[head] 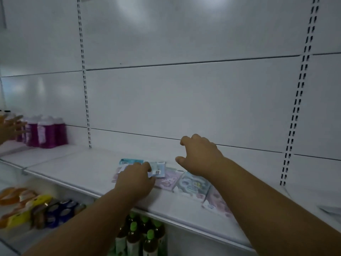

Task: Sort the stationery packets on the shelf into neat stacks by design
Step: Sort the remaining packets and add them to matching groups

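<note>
Pastel packets (167, 180), about five, under two hands (135, 179).

Flat stationery packets (167, 179) lie in a loose row on the white shelf (77, 163). Some are pale blue, some pink, and they overlap a little.

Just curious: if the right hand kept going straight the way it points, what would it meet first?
Probably the white back wall. The right hand hovers empty above the packets, pointing past them; depth is unclear.
</note>
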Tool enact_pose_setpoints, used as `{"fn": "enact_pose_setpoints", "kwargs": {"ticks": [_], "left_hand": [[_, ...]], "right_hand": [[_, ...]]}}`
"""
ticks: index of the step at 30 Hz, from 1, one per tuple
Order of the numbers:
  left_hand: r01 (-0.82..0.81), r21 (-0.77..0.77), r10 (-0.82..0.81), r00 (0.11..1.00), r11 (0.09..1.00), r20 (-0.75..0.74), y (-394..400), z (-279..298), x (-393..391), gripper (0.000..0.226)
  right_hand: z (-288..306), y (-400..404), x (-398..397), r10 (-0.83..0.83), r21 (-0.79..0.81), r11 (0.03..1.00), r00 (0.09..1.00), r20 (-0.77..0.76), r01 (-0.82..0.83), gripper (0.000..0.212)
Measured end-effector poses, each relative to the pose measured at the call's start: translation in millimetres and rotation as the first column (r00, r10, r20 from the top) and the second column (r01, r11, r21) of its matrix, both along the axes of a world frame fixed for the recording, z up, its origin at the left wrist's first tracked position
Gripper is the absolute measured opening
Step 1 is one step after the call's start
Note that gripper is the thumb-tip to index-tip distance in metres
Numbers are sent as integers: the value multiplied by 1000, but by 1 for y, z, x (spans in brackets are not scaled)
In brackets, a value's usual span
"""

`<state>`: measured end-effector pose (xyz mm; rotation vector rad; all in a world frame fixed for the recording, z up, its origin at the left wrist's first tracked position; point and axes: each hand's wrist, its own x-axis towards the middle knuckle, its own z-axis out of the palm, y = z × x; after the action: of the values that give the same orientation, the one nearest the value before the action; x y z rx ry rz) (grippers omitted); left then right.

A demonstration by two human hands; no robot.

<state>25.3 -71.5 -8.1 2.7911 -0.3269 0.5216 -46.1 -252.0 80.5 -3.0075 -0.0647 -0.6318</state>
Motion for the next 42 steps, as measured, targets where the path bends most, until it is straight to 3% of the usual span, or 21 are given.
{"fn": "enact_pose_setpoints", "kwargs": {"ticks": [3,9,18,20,22,26,28,31,33,35,39,42], "left_hand": [[-59,82,59,998,995,6,22,7,40,46],[144,244,-47,930,959,-365,54,12,108,76],[305,315,-240,944,899,-228,83,12,154,98],[326,220,-298,943,919,-149,94,10,159,97],[357,26,-355,933,934,-52,105,13,163,87],[363,-355,-387,922,861,4,125,31,161,50],[344,-584,-414,910,735,15,135,32,154,25],[221,-893,-475,880,393,8,144,29,141,9],[150,-966,-531,847,210,16,144,27,132,7],[115,-985,-568,823,130,21,142,26,127,9],[104,-989,-595,803,107,20,130,24,118,10],[90,-990,-628,778,110,1,110,26,106,9]], "right_hand": [[2,17,36,3,14,1000,1000,-31,-3,53],[-13,54,83,-41,52,998,996,-85,46,50],[-48,99,106,-270,125,949,952,-144,288,43],[-56,104,109,-325,157,925,934,-146,346,39],[-61,109,113,-376,173,898,909,-179,405,37],[-69,120,125,-448,124,861,851,-274,493,48],[-74,128,131,-490,74,843,817,-303,533,49],[-77,136,139,-542,44,811,777,-320,584,45],[-75,139,142,-549,121,783,770,-325,610,46],[-72,139,141,-538,259,747,785,-306,613,41],[-66,124,121,-575,564,662,817,-41,494,21],[-49,110,88,-625,828,496,770,131,261,14]]}}
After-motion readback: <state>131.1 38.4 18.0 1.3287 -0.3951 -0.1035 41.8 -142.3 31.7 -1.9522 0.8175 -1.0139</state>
